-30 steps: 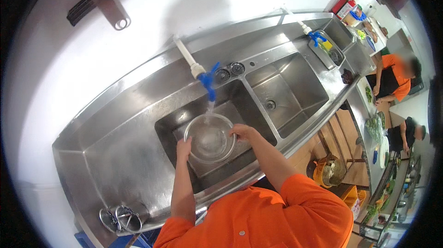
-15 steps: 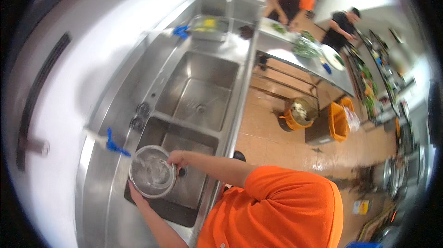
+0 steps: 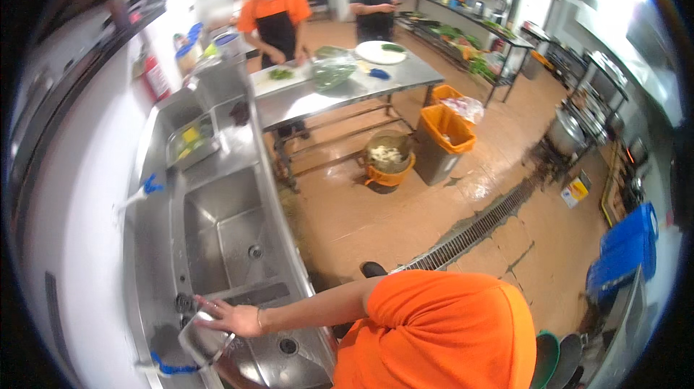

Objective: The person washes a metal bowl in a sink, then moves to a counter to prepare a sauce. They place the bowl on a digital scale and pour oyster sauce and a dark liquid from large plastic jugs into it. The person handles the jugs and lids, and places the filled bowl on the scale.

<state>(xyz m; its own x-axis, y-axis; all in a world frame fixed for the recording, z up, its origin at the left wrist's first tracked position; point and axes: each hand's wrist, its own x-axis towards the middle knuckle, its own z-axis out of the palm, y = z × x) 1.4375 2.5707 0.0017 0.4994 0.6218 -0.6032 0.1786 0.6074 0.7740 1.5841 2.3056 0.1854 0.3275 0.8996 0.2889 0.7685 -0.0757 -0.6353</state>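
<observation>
My right hand (image 3: 237, 318) reaches leftward over the near sink basin (image 3: 285, 364), its fingers stretched out and apart. The fingertips are close to a dark tap knob (image 3: 183, 303) on the sink's back ledge; I cannot tell whether they touch it. Just below the fingers, a clear container (image 3: 206, 342) sits tilted over the basin's left side, partly covered by the hand. At the lower edge, beside the container, a rounded shiny surface is cut off. Near it, a tap with a blue lever (image 3: 172, 367) sticks out from the wall. My left hand is out of the picture.
Beyond lies a second basin (image 3: 224, 233), then a metal tray (image 3: 191, 142) with yellow pieces. Two people stand near a steel table (image 3: 318, 103) bearing greens. An orange-lined bin (image 3: 442, 147) and a pot (image 3: 390, 154) stand on the floor. A drain grate (image 3: 470, 226) crosses it.
The view has swung rightward and up across the room. My right hand has left the round container's rim and moved toward the tap knob, fingers spreading. My left hand has gone out of view.
</observation>
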